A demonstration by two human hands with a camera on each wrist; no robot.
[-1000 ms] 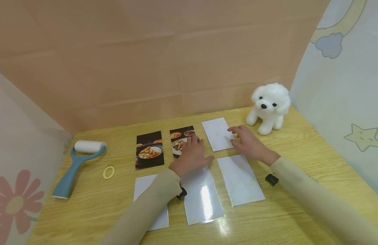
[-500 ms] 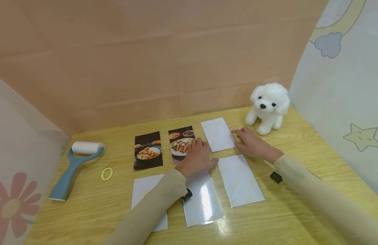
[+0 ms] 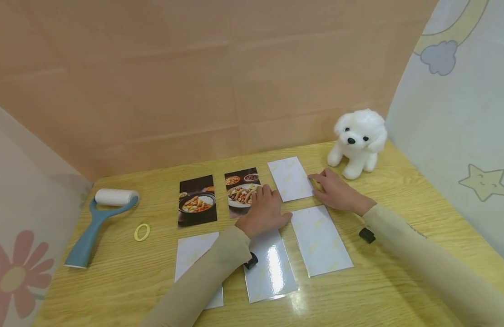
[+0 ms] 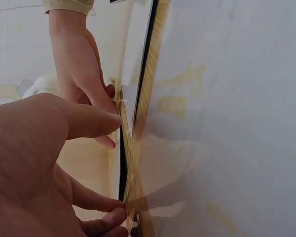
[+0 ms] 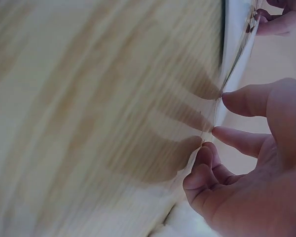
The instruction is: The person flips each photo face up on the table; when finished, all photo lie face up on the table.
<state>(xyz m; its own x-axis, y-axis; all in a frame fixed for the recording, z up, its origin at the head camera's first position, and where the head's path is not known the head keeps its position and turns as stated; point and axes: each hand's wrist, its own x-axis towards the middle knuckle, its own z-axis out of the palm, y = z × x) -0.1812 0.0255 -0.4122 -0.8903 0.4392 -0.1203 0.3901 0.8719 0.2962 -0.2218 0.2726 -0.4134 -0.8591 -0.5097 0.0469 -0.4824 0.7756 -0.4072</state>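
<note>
In the head view my left hand [image 3: 264,212] rests palm down, its fingertips between the taco picture card [image 3: 239,200] and the white card in the back right [image 3: 290,179]. Below its wrist lies a shiny white card [image 3: 266,281], partly covered by the arm. Thumb and fingers of my right hand [image 3: 337,191] touch the table along the right edge of the back white card. Both hands have their fingers fairly extended, as the left wrist view and right wrist view show. Another white card [image 3: 321,240] lies in front, between the arms.
A rice bowl picture card [image 3: 197,201] and a white card [image 3: 195,250] lie to the left. Farther left are a yellow ring [image 3: 142,232] and a blue-handled lint roller [image 3: 92,227]. A white plush dog [image 3: 358,141] sits at the back right.
My left hand has shifted slightly right, off the taco card's picture. The right hand has moved a little right and down from above the white card to its right edge.
</note>
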